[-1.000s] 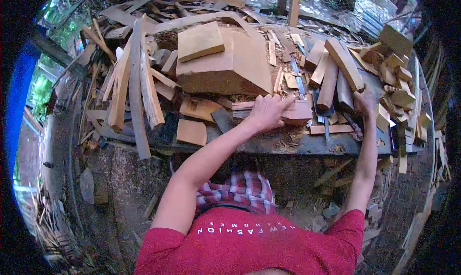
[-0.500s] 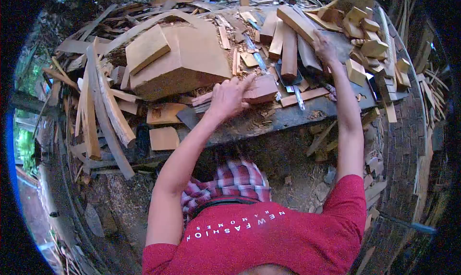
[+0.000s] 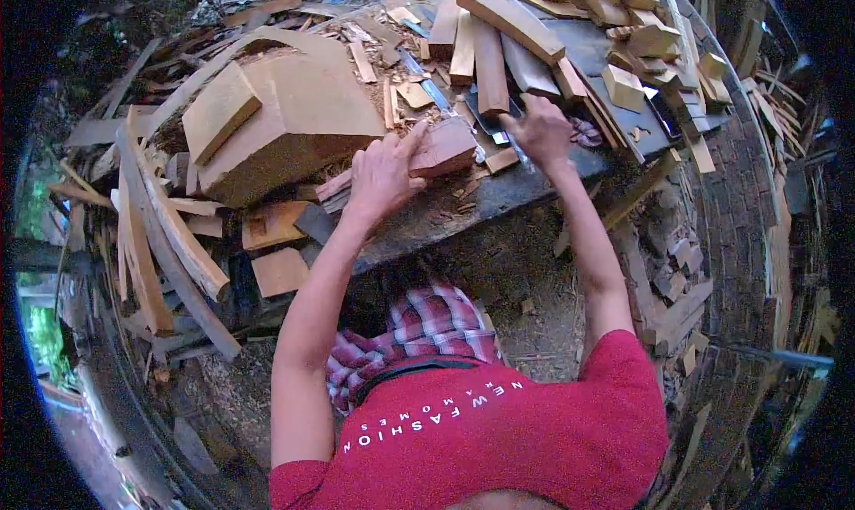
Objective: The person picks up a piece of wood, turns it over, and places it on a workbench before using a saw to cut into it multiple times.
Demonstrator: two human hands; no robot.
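My left hand (image 3: pixel 385 173) presses on a short reddish-brown wooden block (image 3: pixel 447 148) near the bench's front edge. Its index finger stretches along the top, while the thumb lies at the near side. Over the bench to the right, my right hand (image 3: pixel 541 136) has its thumb apart from its bent fingers, with no object visible in it. Just left of its thumb are a dark flat piece and a shiny metal strip (image 3: pixel 525 160), partly covered by the hand. Beyond it, a thick wooden bar (image 3: pixel 510 20) lies across several other bars, including a reddish-brown one (image 3: pixel 490 69).
A large angular timber block (image 3: pixel 312 96) with a smaller slab (image 3: pixel 221 114) on it fills the bench's left side. Long curved strips (image 3: pixel 183 207) lean at the left edge. Small cut blocks (image 3: pixel 650 40) pile up at the back right. Shavings and offcuts litter the dark bench (image 3: pixel 427 234).
My right hand has left the far wooden bar and come back toward me and leftward, near the metal strip. My left hand stays on the block. The whole view has shifted somewhat.
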